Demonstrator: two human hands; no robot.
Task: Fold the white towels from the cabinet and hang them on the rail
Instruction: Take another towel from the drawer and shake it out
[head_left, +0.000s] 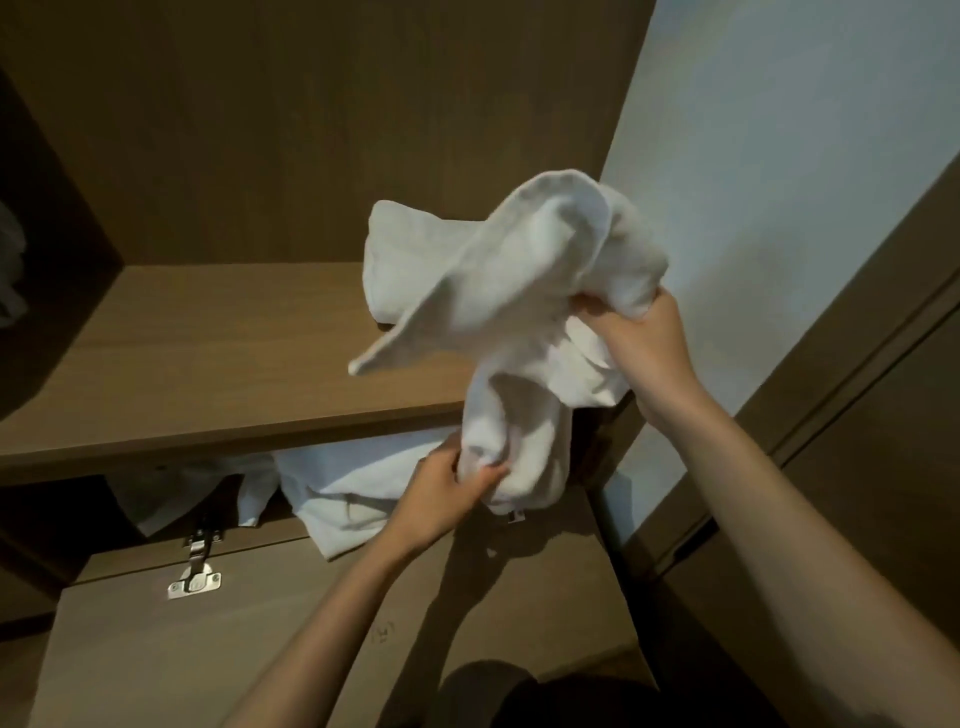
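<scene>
White terry, bunched and unfolded, hangs between my two hands in front of the cabinet (311, 130). The towel (519, 291) is up in the air, just off the right end of the shelf (208, 364), not resting on it. My right hand (644, 338) is the higher one, its fingers curled into a wad of the upper part. My left hand (447, 493) is lower and nearer to me, thumb and fingers (491, 474) pinching the bottom fold. So the towel's long axis runs steeply, from my left hand below, up and rightward to my right hand. The bulk is humped over above the right grip, and one loose corner (363, 364) sticks out to the left over the shelf. I judge the folding has not begun. What I need next is an edge, and that free corner lies up and to the left of my left hand, the nearer one to reach it while the right holds the weight. Behind the towel, on the shelf, is more white cloth (395, 249) that looks folded; I cannot tell whether it is a second towel or part of this one. Below the shelf lies another white heap (353, 493), and a metal hinge (195, 577) sits on the panel (260, 649) at lower left. A pale wall (779, 156) is to the right. No rail is in view.
</scene>
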